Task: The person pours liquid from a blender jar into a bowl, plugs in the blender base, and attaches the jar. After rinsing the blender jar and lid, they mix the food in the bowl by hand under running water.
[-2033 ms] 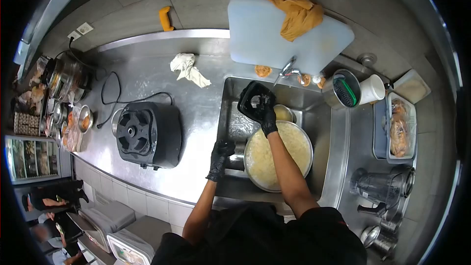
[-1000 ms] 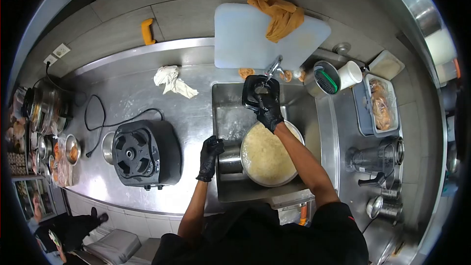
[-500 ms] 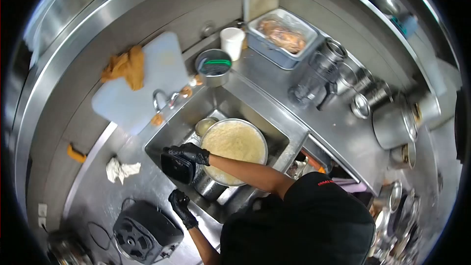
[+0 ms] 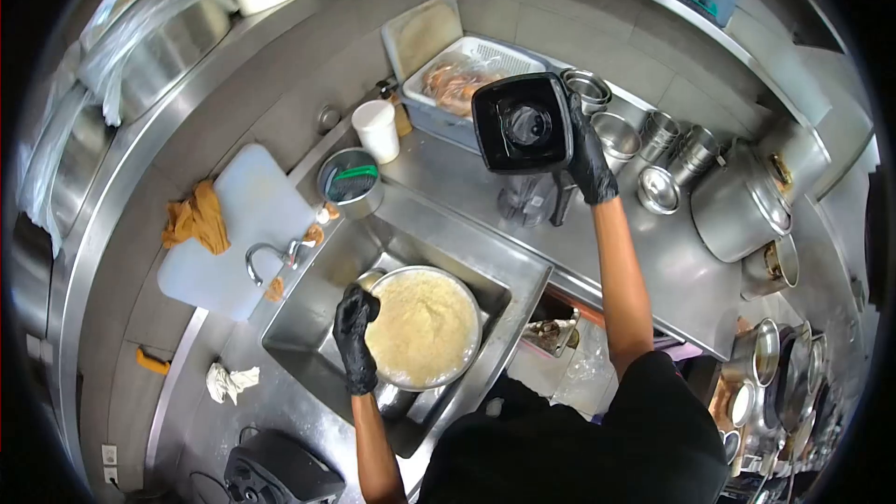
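Note:
My right hand (image 4: 590,163), in a black glove, grips the side of a black square-mouthed container (image 4: 485,145) raised over the back counter. Its mouth faces me, and a round part shows deep inside. Over the left side of the sink (image 4: 308,341), my left hand (image 4: 356,341) has its gloved fingers curled in; whatever they may hold is hidden. Beside that hand, a large round metal pot (image 4: 425,327) of pale yellow, grainy contents stands in the sink. A clear jug with a dark handle (image 4: 527,203) stands on the counter, partly hidden below the container.
A white cutting board (image 4: 247,224) with an orange cloth (image 4: 198,217) leans behind the faucet (image 4: 271,257). A black appliance base (image 4: 280,471) sits at lower left. Metal cups and a lidded stockpot (image 4: 737,196) line the right counter. Behind the container is a grey tub (image 4: 434,121).
My right hand has carried the black container from above the sink up and right to the back counter. My left hand has moved up beside the pot. The camera view has shifted.

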A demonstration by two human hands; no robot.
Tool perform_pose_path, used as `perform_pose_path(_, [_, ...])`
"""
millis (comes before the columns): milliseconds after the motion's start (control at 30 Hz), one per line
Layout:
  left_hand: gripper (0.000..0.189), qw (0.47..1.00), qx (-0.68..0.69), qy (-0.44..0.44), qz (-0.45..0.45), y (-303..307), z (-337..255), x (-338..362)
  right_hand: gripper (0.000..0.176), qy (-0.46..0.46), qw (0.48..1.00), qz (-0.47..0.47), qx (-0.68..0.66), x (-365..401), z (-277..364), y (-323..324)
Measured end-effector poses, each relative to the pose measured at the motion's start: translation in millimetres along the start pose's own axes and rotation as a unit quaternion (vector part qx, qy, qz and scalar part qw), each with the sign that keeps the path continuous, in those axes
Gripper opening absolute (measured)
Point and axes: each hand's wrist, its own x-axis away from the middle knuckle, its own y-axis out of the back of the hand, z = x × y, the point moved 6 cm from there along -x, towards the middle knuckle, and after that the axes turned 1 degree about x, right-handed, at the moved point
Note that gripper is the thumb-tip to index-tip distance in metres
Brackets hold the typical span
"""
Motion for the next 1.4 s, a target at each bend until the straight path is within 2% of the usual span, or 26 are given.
perform_pose_path(33, [0.032,0.999,0.026,0.006,0.038,-26.9,-4.3,-10.9,0.041,0.061,0.989,0.023,0.130,-15.3,-10.9,28.6])
perform_pose_path(100, [0.033,0.996,0.044,-0.011,0.080,-84.4,-22.8,-33.7,0.042,0.046,0.965,0.050,0.252,-34.2,-50.2,69.6])
perform_pose_path(200, [0.032,0.981,0.003,-0.088,0.175,-186.2,-61.9,-71.3,0.037,0.129,0.852,0.075,0.502,-47.7,-87.0,95.6])
perform_pose_path(300, [0.032,0.977,-0.008,-0.106,0.183,-240.6,-69.2,-95.2,0.035,0.124,0.846,0.126,0.502,-56.2,-99.0,110.7])
perform_pose_path(333, [0.032,0.975,-0.008,-0.104,0.196,-254.4,-62.1,-106.4,0.036,0.045,0.924,0.090,0.370,-54.2,-90.9,116.0])
perform_pose_path(367, [0.033,0.972,-0.008,-0.103,0.209,-267.8,-54.8,-117.2,0.038,-0.035,0.972,0.050,0.226,-52.0,-86.2,119.9])
perform_pose_path(400, [0.033,0.972,-0.014,-0.103,0.209,-279.2,-47.1,-127.7,0.038,-0.036,0.973,0.050,0.221,-50.7,-82.0,118.7])
perform_pose_path(467, [0.035,0.965,0.053,-0.062,0.248,-303.5,-27.6,-144.7,0.044,-0.025,0.953,0.174,0.247,-45.9,-74.6,101.7])
perform_pose_path(533, [0.036,0.968,0.048,-0.069,0.238,-321.2,-15.9,-160.0,0.044,-0.050,0.932,0.212,0.290,-49.6,-48.2,92.1])
perform_pose_path(600, [0.035,0.969,-0.057,-0.055,0.235,-334.7,-5.1,-170.3,0.040,-0.105,0.918,0.275,0.266,-47.5,-38.5,71.9])
perform_pose_path(633, [0.039,0.973,-0.035,-0.016,0.227,-341.3,1.5,-169.9,0.040,-0.103,0.919,0.275,0.264,-41.9,-40.0,58.5])
perform_pose_path(667, [0.039,0.973,-0.037,-0.018,0.225,-343.1,1.7,-171.1,0.039,0.111,0.932,0.206,0.277,-33.6,-18.0,42.7])
perform_pose_path(733, [0.044,0.980,-0.040,0.045,0.191,-337.8,15.3,-175.3,0.039,0.319,0.899,0.130,0.270,-22.3,-10.4,33.3])
perform_pose_path(800, [0.047,0.979,-0.067,0.024,0.189,-330.8,13.7,-177.1,0.036,0.208,0.951,0.151,0.170,-37.6,-29.8,27.9])
perform_pose_path(867, [0.046,0.984,-0.085,0.024,0.155,-318.2,12.8,-184.4,0.035,0.153,0.968,0.164,0.116,-44.3,-35.7,25.1])
perform_pose_path(900, [0.046,0.987,-0.061,0.022,0.147,-315.6,7.8,-185.4,0.035,0.203,0.902,0.199,0.325,-35.3,-16.1,16.1])
perform_pose_path(933, [0.046,0.988,-0.062,0.022,0.142,-312.9,4.4,-185.7,0.035,0.244,0.790,0.223,0.517,-28.7,-9.8,6.9])
perform_pose_path(967, [0.046,0.988,-0.050,0.009,0.149,-311.7,-0.7,-185.4,0.035,0.193,0.798,0.225,0.525,-33.3,-22.6,3.9])
perform_pose_path(1000, [0.046,0.987,-0.037,-0.007,0.155,-311.0,-7.4,-185.5,0.035,0.197,0.798,0.228,0.523,-28.4,-40.5,-0.6])
perform_pose_path(1033, [0.045,0.988,-0.046,0.001,0.148,-311.1,-12.4,-186.8,0.033,0.260,0.805,0.172,0.505,-22.0,-53.2,-1.1])
perform_pose_path(1100, [0.046,0.986,-0.021,-0.024,0.164,-314.9,-16.2,-188.7,0.034,0.232,0.838,0.182,0.460,-22.2,-63.0,-3.3])
perform_pose_path(1200, [0.044,0.977,0.046,-0.060,0.201,-332.5,-13.5,-192.2,0.036,0.247,0.857,0.239,0.384,-34.7,8.6,13.6])
perform_pose_path(1233, [0.043,0.971,-0.061,-0.123,0.197,-339.3,-16.3,-191.3,0.033,0.121,0.929,0.190,0.295,-47.7,0.3,28.8])
perform_pose_path(1267, [0.042,0.950,-0.167,-0.181,0.190,-348.1,-15.5,-187.5,0.033,0.120,0.928,0.193,0.297,-55.5,0.3,38.9])
perform_pose_path(1367, [0.043,0.924,-0.187,-0.253,0.216,-394.9,-33.2,-161.3,0.033,0.160,0.941,0.186,0.234,-66.1,44.9,53.1])
perform_pose_path(1400, [0.044,0.918,-0.193,-0.259,0.228,-404.8,-32.4,-158.9,0.033,0.088,0.950,0.206,0.218,-70.6,28.6,53.1])
